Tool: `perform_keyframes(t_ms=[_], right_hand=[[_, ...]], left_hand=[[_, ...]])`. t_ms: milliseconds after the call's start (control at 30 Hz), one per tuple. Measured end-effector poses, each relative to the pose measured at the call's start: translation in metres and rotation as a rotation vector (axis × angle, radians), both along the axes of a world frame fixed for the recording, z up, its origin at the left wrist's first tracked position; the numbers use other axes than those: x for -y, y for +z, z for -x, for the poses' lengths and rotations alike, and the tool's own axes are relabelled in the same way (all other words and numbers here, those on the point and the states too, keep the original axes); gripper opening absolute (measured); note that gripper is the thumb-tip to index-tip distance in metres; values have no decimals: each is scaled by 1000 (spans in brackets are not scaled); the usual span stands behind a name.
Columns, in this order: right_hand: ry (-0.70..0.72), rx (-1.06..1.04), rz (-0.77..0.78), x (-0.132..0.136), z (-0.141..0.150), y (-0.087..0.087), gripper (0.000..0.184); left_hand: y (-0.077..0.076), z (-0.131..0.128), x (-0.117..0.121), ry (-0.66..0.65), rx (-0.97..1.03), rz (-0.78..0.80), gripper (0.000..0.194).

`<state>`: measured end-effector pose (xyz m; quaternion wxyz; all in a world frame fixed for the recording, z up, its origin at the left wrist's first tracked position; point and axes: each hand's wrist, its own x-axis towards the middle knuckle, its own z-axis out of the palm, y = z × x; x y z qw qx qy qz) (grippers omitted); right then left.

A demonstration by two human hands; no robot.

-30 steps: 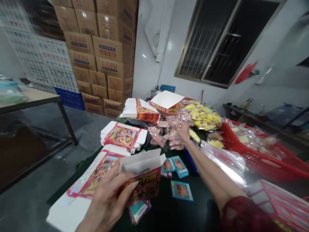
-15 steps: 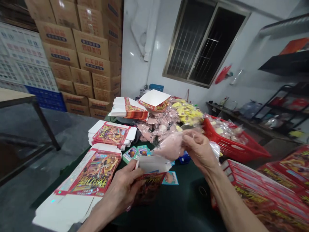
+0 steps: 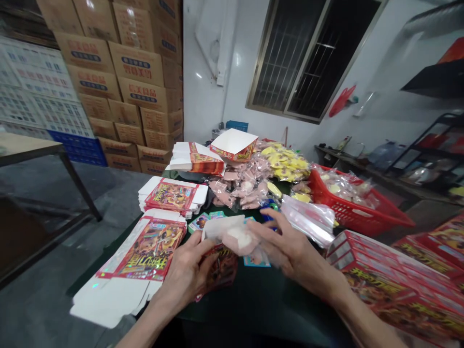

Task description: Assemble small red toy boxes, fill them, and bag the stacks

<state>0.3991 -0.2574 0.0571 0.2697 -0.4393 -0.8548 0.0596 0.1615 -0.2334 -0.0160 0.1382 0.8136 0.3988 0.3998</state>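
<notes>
Wrapped round a red printed box [image 3: 222, 270] is my left hand [image 3: 188, 270]; the box's white flap stands raised at its top. At the box's mouth is a pink item in a clear plastic bag [image 3: 239, 240], partly blurred. My right hand [image 3: 290, 256] has its fingers on the bag's right side. Blue picture cards [image 3: 256, 259] lie on the dark table behind the box, and greener cards [image 3: 203, 221] lie farther back. A heap of bagged pink items [image 3: 246, 186] is beyond them, beside bagged yellow ones [image 3: 286, 162].
Flat printed boxes [image 3: 155, 246] are stacked at the left. An open box [image 3: 235, 144] stands at the back. To the right are a red basket [image 3: 366, 217] of bagged items, clear plastic bags [image 3: 308, 217] and rows of filled-out red boxes [image 3: 391, 285]. Cartons [image 3: 141, 92] rise behind.
My right hand has reached into the pink heap, picked up a bagged pink item and brought it to the mouth of the box. My left hand keeps hold of the box.
</notes>
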Motion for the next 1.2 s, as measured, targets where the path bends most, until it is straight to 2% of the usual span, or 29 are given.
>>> perform_keyframes(t_ms=[67,100,200,267,333,400,467,533,600,667,800,900,1000,1100,1200], right_hand=[[-45,4,131,14,1,-12,50],[-31,-80,248,19,2,-18,52],[91,-564,674,29,1,-28,55],[185,-870,897,32,0,-30,70],[207,-1079,1002,32,-1,-30,71],[68,-1206,1011,30,0,-30,54],[-128,-1220,971,28,2,-30,40],[-251,-1135,878,25,1,-28,42],[-311,-961,717,23,-5,-23,46],[-342,-729,502,22,-15,-16,39],[-287,-330,165,23,-35,3,25],[-105,-137,-31,22,-40,24,26],[24,109,-144,22,-33,45,35],[-18,436,-224,26,-17,54,39],[-87,680,-281,29,1,49,25]], left_hand=[[-7,-2,-1,78,-6,-100,15],[-10,-3,-2,121,-21,-149,15],[-16,-8,-3,192,-118,-241,15],[-17,-12,-3,214,-195,-272,16],[-15,-17,-2,243,-265,-313,16],[-13,-22,0,262,-313,-369,17],[-12,-25,0,248,-339,-416,19],[-11,-27,-1,224,-351,-438,20],[-9,-26,-2,196,-346,-413,19],[-5,-23,-3,157,-323,-341,20],[5,-20,-7,46,-262,-203,22],[14,-20,-6,-59,-253,-142,21],[23,-23,-2,-231,-224,-11,20],[29,-25,2,-332,-196,54,19],[31,-27,5,-328,-194,37,21]])
